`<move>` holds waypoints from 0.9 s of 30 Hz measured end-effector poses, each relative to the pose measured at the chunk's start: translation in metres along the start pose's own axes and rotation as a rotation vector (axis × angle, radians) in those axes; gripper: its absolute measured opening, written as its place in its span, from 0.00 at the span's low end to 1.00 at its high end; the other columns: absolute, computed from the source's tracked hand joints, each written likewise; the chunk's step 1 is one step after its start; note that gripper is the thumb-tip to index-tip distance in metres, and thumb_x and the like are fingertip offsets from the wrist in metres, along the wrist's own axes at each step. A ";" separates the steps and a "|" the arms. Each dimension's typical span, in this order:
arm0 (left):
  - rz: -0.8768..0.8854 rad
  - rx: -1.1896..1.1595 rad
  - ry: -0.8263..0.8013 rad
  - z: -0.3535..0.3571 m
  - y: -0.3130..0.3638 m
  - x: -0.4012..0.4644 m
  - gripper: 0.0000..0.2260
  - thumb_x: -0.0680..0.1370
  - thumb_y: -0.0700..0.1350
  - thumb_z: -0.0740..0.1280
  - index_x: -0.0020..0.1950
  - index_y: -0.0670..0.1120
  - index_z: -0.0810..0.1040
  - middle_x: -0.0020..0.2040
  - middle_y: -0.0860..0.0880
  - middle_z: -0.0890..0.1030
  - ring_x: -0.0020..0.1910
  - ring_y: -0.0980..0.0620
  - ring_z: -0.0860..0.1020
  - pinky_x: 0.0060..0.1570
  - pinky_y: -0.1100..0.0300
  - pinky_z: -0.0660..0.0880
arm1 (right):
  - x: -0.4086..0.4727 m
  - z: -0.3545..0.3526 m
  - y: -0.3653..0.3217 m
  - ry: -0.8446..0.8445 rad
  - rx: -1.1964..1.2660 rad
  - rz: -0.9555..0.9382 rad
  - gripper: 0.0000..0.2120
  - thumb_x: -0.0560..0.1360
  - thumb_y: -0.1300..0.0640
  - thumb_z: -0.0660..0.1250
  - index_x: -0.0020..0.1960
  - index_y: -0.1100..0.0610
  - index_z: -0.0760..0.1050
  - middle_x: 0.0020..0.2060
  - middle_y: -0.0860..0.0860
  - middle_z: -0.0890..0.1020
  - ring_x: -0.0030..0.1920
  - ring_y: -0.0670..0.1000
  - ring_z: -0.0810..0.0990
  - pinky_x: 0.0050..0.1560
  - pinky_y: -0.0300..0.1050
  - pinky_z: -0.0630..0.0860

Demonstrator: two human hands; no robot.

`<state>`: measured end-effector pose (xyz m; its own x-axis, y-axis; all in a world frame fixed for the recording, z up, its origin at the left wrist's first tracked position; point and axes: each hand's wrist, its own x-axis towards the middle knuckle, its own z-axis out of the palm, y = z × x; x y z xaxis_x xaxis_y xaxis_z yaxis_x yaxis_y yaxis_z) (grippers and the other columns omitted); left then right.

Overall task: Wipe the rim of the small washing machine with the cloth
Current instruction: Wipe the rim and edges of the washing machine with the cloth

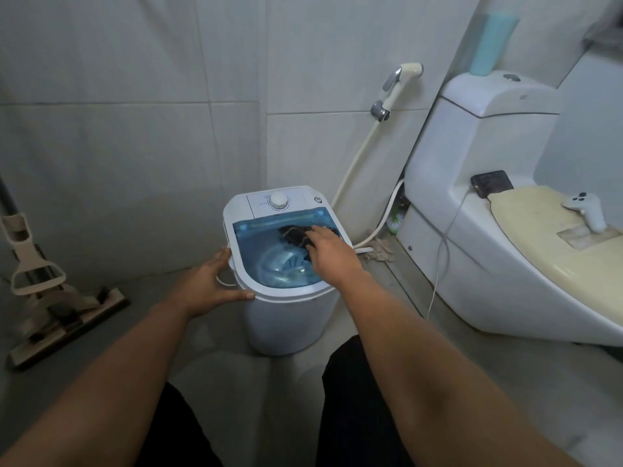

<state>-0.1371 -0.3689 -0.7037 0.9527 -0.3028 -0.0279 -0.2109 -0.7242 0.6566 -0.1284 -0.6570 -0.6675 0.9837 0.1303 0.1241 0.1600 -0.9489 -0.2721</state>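
**A:** Where is the washing machine?

**B:** The small white washing machine [286, 318] stands on the floor near the far wall, left of a toilet [488, 210].

**A:** And the hands?

**B:** The left hand [209, 284] lies open, fingers spread, braced against the machine's near-left rim. The right hand [328, 252] presses a dark cloth [295, 238] onto the blue lid [256, 230] toward its far-right side; whether its fingers grip the cloth, I cannot tell.

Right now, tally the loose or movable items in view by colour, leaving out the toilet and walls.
White: 3 (washing machine, controller, sprayer)
Dark: 2 (cloth, black box)
Beige: 1 (mop)
Teal: 1 (bottle)
Total: 7
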 end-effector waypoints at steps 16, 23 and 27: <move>-0.013 0.020 -0.031 -0.002 -0.003 -0.001 0.62 0.55 0.79 0.71 0.82 0.54 0.56 0.81 0.54 0.59 0.79 0.54 0.59 0.77 0.56 0.59 | -0.065 0.038 -0.046 0.258 0.068 -0.134 0.17 0.78 0.58 0.67 0.65 0.62 0.77 0.62 0.59 0.80 0.65 0.59 0.77 0.67 0.58 0.73; -0.016 -0.047 0.002 0.002 -0.005 -0.002 0.55 0.57 0.67 0.80 0.79 0.49 0.64 0.78 0.53 0.66 0.75 0.59 0.64 0.70 0.66 0.60 | -0.057 0.057 -0.102 0.235 0.147 -0.205 0.19 0.77 0.58 0.67 0.66 0.62 0.75 0.64 0.59 0.78 0.66 0.59 0.76 0.69 0.58 0.70; -0.047 -0.062 0.013 -0.001 -0.007 -0.001 0.62 0.50 0.80 0.71 0.79 0.50 0.65 0.76 0.56 0.67 0.75 0.58 0.66 0.73 0.60 0.64 | -0.054 0.052 -0.103 0.179 0.133 -0.244 0.19 0.79 0.56 0.65 0.69 0.62 0.73 0.67 0.58 0.76 0.69 0.58 0.73 0.69 0.58 0.70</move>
<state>-0.1365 -0.3632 -0.7076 0.9640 -0.2609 -0.0503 -0.1523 -0.6977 0.7000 -0.1934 -0.5514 -0.6957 0.8869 0.2852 0.3635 0.4099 -0.8487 -0.3342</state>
